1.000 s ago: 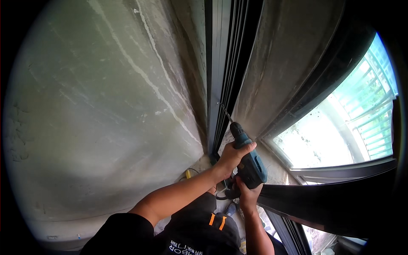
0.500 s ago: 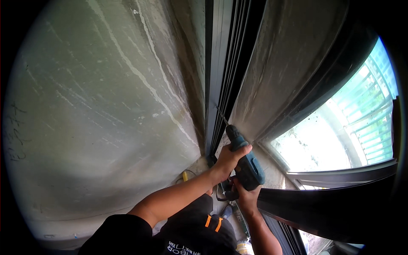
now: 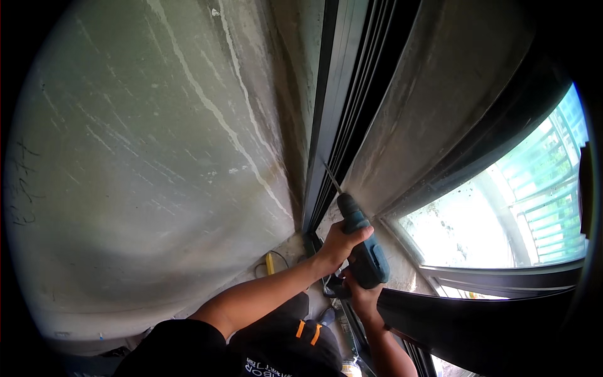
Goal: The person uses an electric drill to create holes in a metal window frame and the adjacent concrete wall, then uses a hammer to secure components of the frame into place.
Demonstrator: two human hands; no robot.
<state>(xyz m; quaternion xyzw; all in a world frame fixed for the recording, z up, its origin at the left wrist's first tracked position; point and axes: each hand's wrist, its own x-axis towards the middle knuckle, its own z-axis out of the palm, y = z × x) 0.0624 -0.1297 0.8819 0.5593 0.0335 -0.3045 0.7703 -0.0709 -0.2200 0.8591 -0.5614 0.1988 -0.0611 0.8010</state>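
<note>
A teal and black power drill (image 3: 369, 261) is held in both hands, its long thin bit (image 3: 331, 176) pointing up and away toward a dark metal frame (image 3: 333, 119). The bit's tip lies against or just in front of the frame's grey face; I cannot tell whether it has gone in. My left hand (image 3: 339, 246) wraps round the front of the drill body behind the chuck, thumb over the top. Lower down, my right hand (image 3: 363, 296) grips the handle, its fingers partly hidden under the drill body.
To the left stands a rough grey concrete wall (image 3: 144, 157) with pale streaks. A glass pane (image 3: 458, 220) lies to the right, with a railing (image 3: 546, 182) beyond it. Low by the wall is a yellow tool (image 3: 270, 264) beside a cord. Near my legs stands a small container (image 3: 351, 367).
My view has tilted, so the metal frame leans more to the right. The drill sits slightly lower in view, still in both hands with its bit at the frame.
</note>
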